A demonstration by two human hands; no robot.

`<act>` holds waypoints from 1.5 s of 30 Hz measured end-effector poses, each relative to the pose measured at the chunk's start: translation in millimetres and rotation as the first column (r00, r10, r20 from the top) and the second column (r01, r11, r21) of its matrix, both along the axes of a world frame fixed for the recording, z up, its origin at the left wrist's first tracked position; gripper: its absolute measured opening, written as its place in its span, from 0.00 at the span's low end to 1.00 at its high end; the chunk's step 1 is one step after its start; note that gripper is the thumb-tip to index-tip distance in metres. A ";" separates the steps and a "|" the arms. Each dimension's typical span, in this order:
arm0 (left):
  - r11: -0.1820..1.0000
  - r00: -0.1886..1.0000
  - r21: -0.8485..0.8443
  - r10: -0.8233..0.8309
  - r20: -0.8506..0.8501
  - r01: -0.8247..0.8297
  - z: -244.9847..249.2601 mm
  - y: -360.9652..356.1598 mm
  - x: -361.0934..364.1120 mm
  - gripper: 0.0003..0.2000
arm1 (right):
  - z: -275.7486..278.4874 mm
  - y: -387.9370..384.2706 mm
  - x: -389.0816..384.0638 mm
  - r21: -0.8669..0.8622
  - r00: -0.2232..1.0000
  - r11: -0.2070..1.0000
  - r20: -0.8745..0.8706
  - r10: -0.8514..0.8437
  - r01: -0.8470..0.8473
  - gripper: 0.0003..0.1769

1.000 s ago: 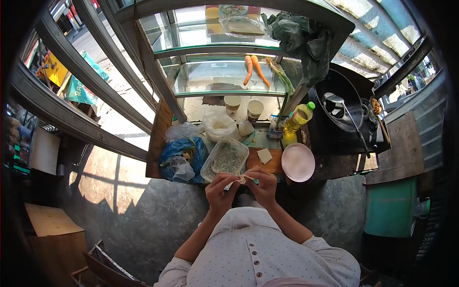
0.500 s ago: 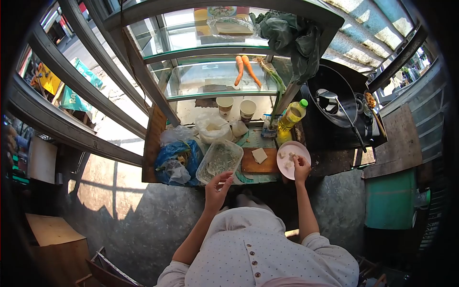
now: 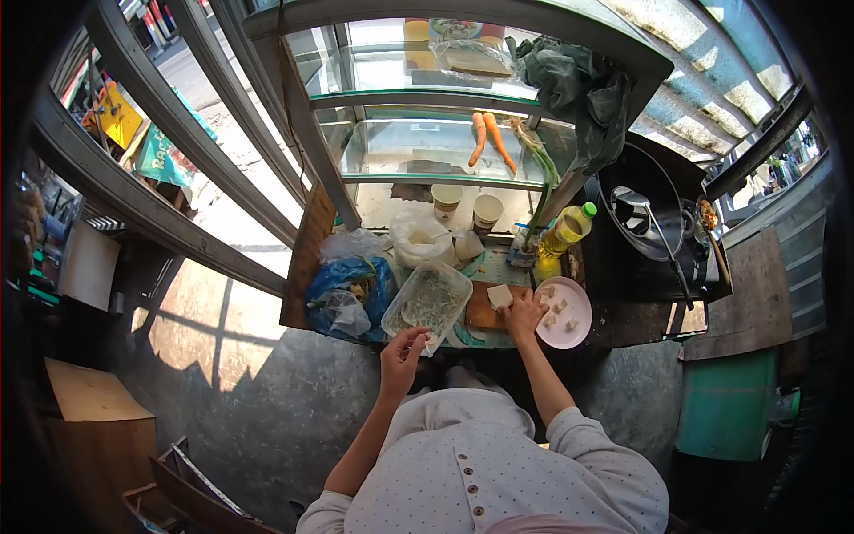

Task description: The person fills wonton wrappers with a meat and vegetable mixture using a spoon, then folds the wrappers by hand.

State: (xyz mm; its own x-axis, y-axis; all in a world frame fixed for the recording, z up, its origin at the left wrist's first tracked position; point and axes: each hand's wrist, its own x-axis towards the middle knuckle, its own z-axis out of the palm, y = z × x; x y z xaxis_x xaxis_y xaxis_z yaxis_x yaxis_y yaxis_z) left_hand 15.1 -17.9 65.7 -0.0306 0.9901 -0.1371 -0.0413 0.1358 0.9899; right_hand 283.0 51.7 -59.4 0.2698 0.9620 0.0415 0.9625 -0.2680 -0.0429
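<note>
A pale square slab that looks like tofu (image 3: 499,296) sits on a wooden cutting board (image 3: 481,313). My right hand (image 3: 527,318) is at the slab's right edge, fingers closed on it. Beside that hand, a pink plate (image 3: 564,336) bears several small pale pieces. My left hand (image 3: 402,358) is raised at the near corner of a clear plastic tub (image 3: 425,301) with wet residue inside. Its thumb and fingers are pinched together; whatever may be between them is too small to make out.
Left of the tub are a blue plastic bag (image 3: 381,283) and a white bag (image 3: 418,240). Two paper cups (image 3: 487,212) and an oil bottle (image 3: 562,233) stand behind the board. A wok (image 3: 637,191) is at right; carrots (image 3: 479,140) lie in the glass case.
My right hand has left the plate and moved left to the pale slab on the board. My left hand stays near the tub. The whole view has shifted slightly.
</note>
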 end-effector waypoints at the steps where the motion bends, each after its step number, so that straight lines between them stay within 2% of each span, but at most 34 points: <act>1: 1.000 1.000 -0.002 0.014 0.008 -0.014 -1.9 -1.9 -1.6 0.10 | -2.3 -0.8 -1.1 0.021 1.000 1.000 0.003 -0.008 0.008 0.18; 11: 0.998 0.999 -0.034 0.049 0.012 -0.049 -7.3 -8.1 -6.1 0.11 | -22.0 2.2 5.9 0.198 0.996 0.979 -0.087 -0.029 0.045 0.08; 14: 0.997 0.997 -0.012 0.076 0.005 -0.075 -10.5 -6.1 -4.2 0.10 | -0.5 6.3 -0.2 0.300 0.957 0.952 -0.289 0.025 0.065 0.06; 17: 0.997 0.997 -0.023 0.080 0.000 -0.080 -15.5 -5.0 -4.9 0.11 | 16.5 13.1 0.0 0.292 0.936 0.954 -0.350 0.044 0.065 0.06; 20: 0.997 0.997 -0.027 0.075 -0.014 -0.075 -19.1 -5.1 -5.3 0.11 | 8.7 22.1 12.7 0.324 0.880 0.946 -0.445 0.166 -0.014 0.06; 23: 0.998 0.998 -0.034 0.057 -0.021 -0.058 -22.0 -5.6 -6.8 0.11 | -3.7 25.8 20.6 0.079 0.688 0.995 -0.726 0.020 0.055 0.06; 26: 0.997 0.997 -0.016 0.078 -0.014 -0.078 -22.3 -5.3 -7.7 0.11 | -8.5 21.2 22.4 0.051 0.703 0.998 -0.712 0.006 0.043 0.06; 29: 0.996 0.997 -0.031 0.081 -0.014 -0.082 -21.8 -5.0 -8.7 0.11 | -3.4 13.1 16.6 0.170 0.933 0.981 -0.328 0.150 -0.098 0.05; 32: 0.996 0.997 -0.020 0.082 -0.009 -0.082 -24.2 -4.7 -8.4 0.10 | -15.1 10.5 17.1 0.185 0.970 0.963 -0.109 0.216 -0.194 0.07; 35: 0.997 0.997 -0.037 0.067 -0.037 -0.068 -21.8 -4.2 -9.3 0.10 | -14.1 10.5 10.8 0.150 0.964 0.972 -0.167 0.208 -0.184 0.11; 38: 0.996 0.997 -0.034 0.077 -0.006 -0.077 -21.7 -4.5 -8.2 0.10 | -16.2 8.3 7.0 0.128 0.962 0.965 -0.124 0.242 -0.227 0.15; 41: 0.996 0.997 -0.045 0.070 -0.019 -0.071 -22.3 -5.8 -8.5 0.10 | -30.6 10.1 7.9 0.134 0.975 0.970 -0.060 0.213 -0.204 0.19; 45: 0.996 0.997 -0.044 0.074 -0.028 -0.075 -23.6 -8.0 -8.2 0.10 | -20.3 11.1 6.5 0.048 0.983 0.984 -0.060 0.173 -0.170 0.22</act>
